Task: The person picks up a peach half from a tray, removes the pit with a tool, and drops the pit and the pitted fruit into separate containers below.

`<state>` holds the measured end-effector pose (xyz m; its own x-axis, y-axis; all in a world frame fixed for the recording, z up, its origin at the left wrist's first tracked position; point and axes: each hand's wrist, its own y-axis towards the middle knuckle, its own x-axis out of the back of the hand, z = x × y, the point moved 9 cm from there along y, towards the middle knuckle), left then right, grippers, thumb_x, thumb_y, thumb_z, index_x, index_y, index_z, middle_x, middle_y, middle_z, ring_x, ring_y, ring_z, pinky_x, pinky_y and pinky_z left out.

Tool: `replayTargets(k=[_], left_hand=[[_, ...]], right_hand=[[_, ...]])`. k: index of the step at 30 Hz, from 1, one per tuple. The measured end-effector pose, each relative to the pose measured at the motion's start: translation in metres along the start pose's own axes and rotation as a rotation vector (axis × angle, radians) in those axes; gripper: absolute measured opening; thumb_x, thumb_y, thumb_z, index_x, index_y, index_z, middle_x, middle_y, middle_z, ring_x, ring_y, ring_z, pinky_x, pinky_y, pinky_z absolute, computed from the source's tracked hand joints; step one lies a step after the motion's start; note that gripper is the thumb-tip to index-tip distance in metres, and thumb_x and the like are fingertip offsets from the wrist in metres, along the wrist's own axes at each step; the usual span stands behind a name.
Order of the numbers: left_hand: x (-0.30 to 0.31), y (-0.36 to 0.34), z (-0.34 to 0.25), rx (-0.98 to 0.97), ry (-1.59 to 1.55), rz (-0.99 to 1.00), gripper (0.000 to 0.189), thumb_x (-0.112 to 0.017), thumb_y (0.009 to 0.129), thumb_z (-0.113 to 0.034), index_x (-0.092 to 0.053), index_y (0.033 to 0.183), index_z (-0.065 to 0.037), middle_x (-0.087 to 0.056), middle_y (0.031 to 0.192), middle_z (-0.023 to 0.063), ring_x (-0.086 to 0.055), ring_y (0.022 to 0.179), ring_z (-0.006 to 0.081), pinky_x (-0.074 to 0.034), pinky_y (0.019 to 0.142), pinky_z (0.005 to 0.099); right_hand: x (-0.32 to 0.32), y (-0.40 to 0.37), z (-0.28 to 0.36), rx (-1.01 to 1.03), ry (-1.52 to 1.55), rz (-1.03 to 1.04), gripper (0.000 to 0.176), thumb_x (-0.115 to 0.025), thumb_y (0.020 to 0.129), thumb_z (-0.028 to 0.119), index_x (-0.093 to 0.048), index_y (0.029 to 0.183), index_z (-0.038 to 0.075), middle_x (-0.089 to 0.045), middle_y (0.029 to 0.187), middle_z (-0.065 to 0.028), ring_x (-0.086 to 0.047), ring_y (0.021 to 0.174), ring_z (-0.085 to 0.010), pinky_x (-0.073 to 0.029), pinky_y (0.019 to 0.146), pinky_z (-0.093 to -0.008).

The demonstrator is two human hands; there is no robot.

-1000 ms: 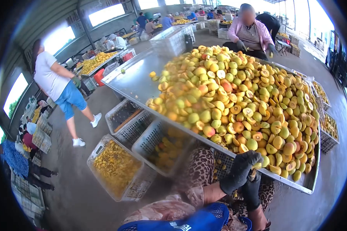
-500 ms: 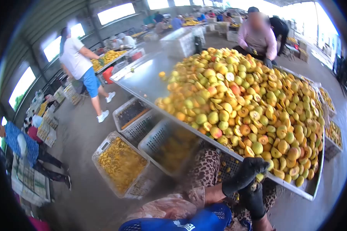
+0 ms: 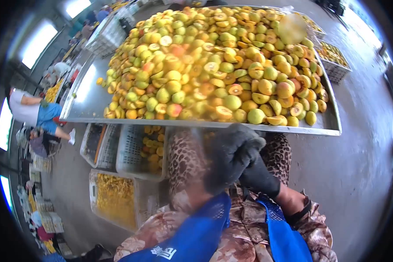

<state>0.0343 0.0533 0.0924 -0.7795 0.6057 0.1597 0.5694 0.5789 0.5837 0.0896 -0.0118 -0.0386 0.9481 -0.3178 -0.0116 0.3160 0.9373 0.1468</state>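
Observation:
In dark gloves, my left hand (image 3: 231, 159) and my right hand (image 3: 258, 174) are closed and pressed together in front of the metal tray's near edge. The left one is partly smeared and covers much of the right hand's fingers. Whatever lies between them is hidden. Just beyond them is a heap of yellow-green and orange fruit (image 3: 196, 65), much of it cut in halves, on the shallow metal tray (image 3: 85, 98).
Below the tray at left stand a plastic crate with fruit (image 3: 125, 150) and a crate of yellow pieces (image 3: 93, 185). Another fruit crate (image 3: 336, 72) is at the far right. A person in blue shorts (image 3: 24, 105) is at the left.
The view has swung right and down, so the tray appears higher and further left. Both hands have stayed together; the yellowish piece between them is no longer visible.

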Motion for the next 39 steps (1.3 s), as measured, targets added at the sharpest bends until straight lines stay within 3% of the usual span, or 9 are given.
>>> replayTargets(k=[4,7,12,20,25,30,33,36,39], left_hand=[[-0.033,-0.036,0.06,0.416,-0.816,0.285,0.003,-0.068,0.093,-0.005,-0.07,0.092,-0.003,-0.065,0.082,0.0034,-0.066,0.079,0.0179,-0.054,0.072,0.0336],[-0.035,-0.025,0.055,0.32,-0.748,0.257,0.023,-0.068,0.099,-0.018,-0.068,0.082,-0.003,-0.066,0.071,0.0032,-0.063,0.061,0.0189,-0.053,0.06,0.0347],[0.027,-0.019,0.105,0.493,-1.207,-0.39,0.053,-0.047,0.11,-0.045,-0.062,0.079,-0.004,-0.065,0.071,0.0088,-0.064,0.06,0.0208,-0.053,0.058,0.035],[0.315,-0.123,0.134,0.484,-0.105,-1.128,0.049,-0.047,0.11,-0.044,-0.071,0.092,-0.006,-0.066,0.073,-0.0004,-0.06,0.062,0.0131,-0.049,0.062,0.0277],[0.396,-0.133,0.147,0.446,0.879,-0.816,0.033,-0.051,0.107,-0.033,-0.062,0.117,-0.003,-0.061,0.106,0.0077,-0.056,0.094,0.0211,-0.045,0.083,0.035],[0.325,-0.026,0.2,0.187,0.891,-0.372,0.039,-0.057,0.104,-0.021,-0.053,0.137,0.0,-0.051,0.137,0.0154,-0.048,0.125,0.0297,-0.038,0.105,0.0406],[0.255,0.073,0.272,-0.213,0.889,-0.121,0.051,-0.06,0.102,-0.013,-0.047,0.149,0.002,-0.046,0.156,0.0199,-0.043,0.143,0.035,-0.034,0.119,0.0439],[0.115,0.17,0.221,-0.464,1.193,-0.077,0.081,-0.057,0.097,-0.066,-0.053,0.147,-0.002,-0.053,0.149,0.0233,-0.048,0.138,0.0452,-0.037,0.116,0.0554],[0.018,0.259,0.233,-0.758,1.067,0.099,0.068,-0.057,0.103,-0.054,-0.056,0.143,0.0,-0.058,0.141,0.0239,-0.053,0.132,0.0452,-0.045,0.107,0.0564]], right_hand=[[0.016,-0.046,-0.053,-0.647,0.403,0.536,0.039,-0.081,0.081,0.005,-0.068,0.118,0.004,-0.07,0.112,-0.006,-0.064,0.104,-0.0192,-0.055,0.091,-0.0351],[0.028,-0.019,-0.053,-0.236,0.047,0.403,0.038,-0.082,0.076,0.004,-0.069,0.111,0.004,-0.071,0.106,-0.0069,-0.067,0.09,-0.0181,-0.055,0.078,-0.0332],[-0.022,0.03,-0.008,0.033,-0.281,0.467,0.025,-0.078,0.074,0.006,-0.069,0.097,0.006,-0.071,0.09,-0.0036,-0.063,0.068,-0.017,-0.053,0.064,-0.033],[-0.065,0.061,-0.077,0.101,-0.548,0.479,0.027,-0.075,0.079,0.011,-0.067,0.104,0.006,-0.072,0.089,-0.0097,-0.066,0.07,-0.0249,-0.054,0.065,-0.0392],[-0.032,0.021,-0.118,0.125,-0.764,0.358,0.036,-0.076,0.081,0.015,-0.066,0.114,0.005,-0.073,0.091,-0.0164,-0.069,0.073,-0.0329,-0.056,0.068,-0.0447],[-0.003,-0.007,-0.081,-0.03,-0.509,0.28,0.04,-0.073,0.088,0.021,-0.063,0.123,0.005,-0.068,0.099,-0.0232,-0.066,0.087,-0.0415,-0.054,0.075,-0.0486],[0.048,-0.026,-0.017,0.128,-0.726,-0.154,0.021,-0.061,0.094,0.027,-0.064,0.094,0.006,-0.067,0.085,-0.0202,-0.067,0.08,-0.0421,-0.052,0.071,-0.0531],[0.083,-0.043,-0.03,0.006,-0.894,-0.264,0.02,-0.061,0.091,0.026,-0.062,0.09,0.006,-0.064,0.083,-0.019,-0.067,0.08,-0.0394,-0.051,0.069,-0.0509],[0.121,-0.035,-0.02,0.167,-1.176,-0.5,0.018,-0.063,0.084,0.025,-0.061,0.087,0.007,-0.06,0.081,-0.0145,-0.064,0.078,-0.0347,-0.048,0.067,-0.0475]])
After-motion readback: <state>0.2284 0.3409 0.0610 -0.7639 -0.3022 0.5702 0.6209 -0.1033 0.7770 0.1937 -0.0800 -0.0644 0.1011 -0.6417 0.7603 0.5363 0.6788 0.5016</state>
